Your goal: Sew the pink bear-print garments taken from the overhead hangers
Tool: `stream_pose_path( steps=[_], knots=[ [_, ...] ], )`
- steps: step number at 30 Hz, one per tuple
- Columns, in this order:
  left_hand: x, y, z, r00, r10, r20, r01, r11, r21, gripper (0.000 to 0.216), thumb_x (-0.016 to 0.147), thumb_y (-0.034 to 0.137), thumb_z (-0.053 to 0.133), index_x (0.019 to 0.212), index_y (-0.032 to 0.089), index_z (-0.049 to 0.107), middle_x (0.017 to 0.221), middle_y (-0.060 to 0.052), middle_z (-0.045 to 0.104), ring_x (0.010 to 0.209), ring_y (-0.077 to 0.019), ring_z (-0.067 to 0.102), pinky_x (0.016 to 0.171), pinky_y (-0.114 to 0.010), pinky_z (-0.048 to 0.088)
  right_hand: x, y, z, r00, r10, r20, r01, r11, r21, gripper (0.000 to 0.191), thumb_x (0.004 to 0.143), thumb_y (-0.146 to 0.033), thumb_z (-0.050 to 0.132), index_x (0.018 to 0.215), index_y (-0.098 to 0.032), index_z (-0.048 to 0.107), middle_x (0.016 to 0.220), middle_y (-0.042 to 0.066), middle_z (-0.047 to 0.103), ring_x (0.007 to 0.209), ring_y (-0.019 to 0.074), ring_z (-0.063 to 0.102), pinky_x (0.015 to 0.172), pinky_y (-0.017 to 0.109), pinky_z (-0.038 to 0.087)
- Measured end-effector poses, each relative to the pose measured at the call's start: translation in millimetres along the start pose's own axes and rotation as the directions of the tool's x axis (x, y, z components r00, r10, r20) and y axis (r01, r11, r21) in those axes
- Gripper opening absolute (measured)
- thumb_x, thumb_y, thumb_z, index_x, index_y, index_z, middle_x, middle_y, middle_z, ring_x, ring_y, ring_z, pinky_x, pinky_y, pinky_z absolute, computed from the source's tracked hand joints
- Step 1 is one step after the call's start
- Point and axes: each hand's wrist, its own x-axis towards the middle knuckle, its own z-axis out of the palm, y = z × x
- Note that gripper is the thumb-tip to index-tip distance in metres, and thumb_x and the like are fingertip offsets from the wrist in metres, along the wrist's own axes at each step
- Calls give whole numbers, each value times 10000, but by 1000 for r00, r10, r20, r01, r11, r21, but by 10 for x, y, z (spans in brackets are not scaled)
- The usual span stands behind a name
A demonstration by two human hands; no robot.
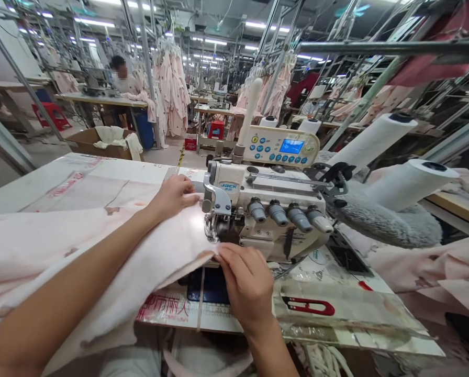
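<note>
A pale pink fabric piece lies across the table's left side, its right edge running under the presser foot of a white overlock sewing machine. My left hand rests on the fabric just behind and left of the needle area, its fingers curled with the tips against the cloth. In front of the presser foot, my right hand pinches the fabric's near edge between thumb and fingers. A bright machine lamp lights the cloth beside the needle. The exact stitching point is partly hidden by the foot.
Red thread snips lie on the table right of my right hand. Large white thread cones stand behind the machine at right. More pink fabric is heaped at far right. A cardboard box and a person sit beyond the table.
</note>
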Motion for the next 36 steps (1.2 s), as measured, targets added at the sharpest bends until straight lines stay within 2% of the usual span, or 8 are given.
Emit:
stream_pose_path(
  steps=[5,15,18,22,26,29,33,36],
  knots=[
    [158,-88,17,999,-32,8,32,999,14,109,745,271,575,714,170,599,906,-60,566,902,-206,488,788,-323,378,64,4,13,997,74,23,-71,990,-123,102,884,-145,511,846,-152,605,831,58,655,748,182,523,683,316,369],
    [491,-270,-19,962,-271,30,269,961,64,399,785,306,532,1158,167,498,1198,-134,536,1058,-262,526,887,-352,387,-134,-390,-62,999,49,-12,-49,998,-32,127,875,-125,501,975,-141,577,936,88,627,847,189,540,742,325,400],
    [291,-378,-122,905,-425,28,422,904,63,369,826,333,450,1115,118,529,1094,-182,599,1024,-310,549,857,-403,396,-182,-501,-53,996,78,33,-80,994,73,119,880,-143,491,961,-163,575,892,63,635,813,177,551,712,305,417],
    [-433,-419,-358,883,-467,50,469,882,-41,468,857,445,311,886,97,623,937,-148,661,935,-294,583,813,-370,431,-289,-580,2,961,242,131,-268,931,247,138,891,-242,486,950,-192,600,850,36,650,755,160,583,657,261,437],
    [-1285,-84,-527,908,-411,77,416,872,-258,508,809,529,377,1061,139,583,1075,-69,637,1005,-246,564,854,-318,438,-337,-560,167,767,477,430,-630,685,365,342,869,-477,455,858,-192,644,673,13,634,566,139,569,497,220,399],
    [-1671,316,-457,921,-336,196,381,678,-628,530,795,477,480,1221,163,472,1175,-68,586,1085,-225,525,922,-313,404,-325,-532,305,602,523,603,-797,355,488,555,800,-661,397,652,-158,578,460,-28,492,342,81,406,354,192,286],
    [-1717,720,-165,939,-189,287,344,510,-788,420,775,403,559,1118,164,530,1096,-61,610,1049,-211,535,911,-289,401,-292,-517,366,435,696,571,-741,-84,666,518,607,-665,624,686,-160,542,424,-97,361,309,31,220,290,152,155],
    [-1579,878,12,949,-221,224,309,535,-786,302,780,380,564,988,163,539,982,-46,623,971,-200,552,846,-278,417,-285,-494,325,261,861,436,-608,-204,768,504,501,-584,731,701,-171,521,454,-110,356,333,28,205,285,143,155]
  ],
)
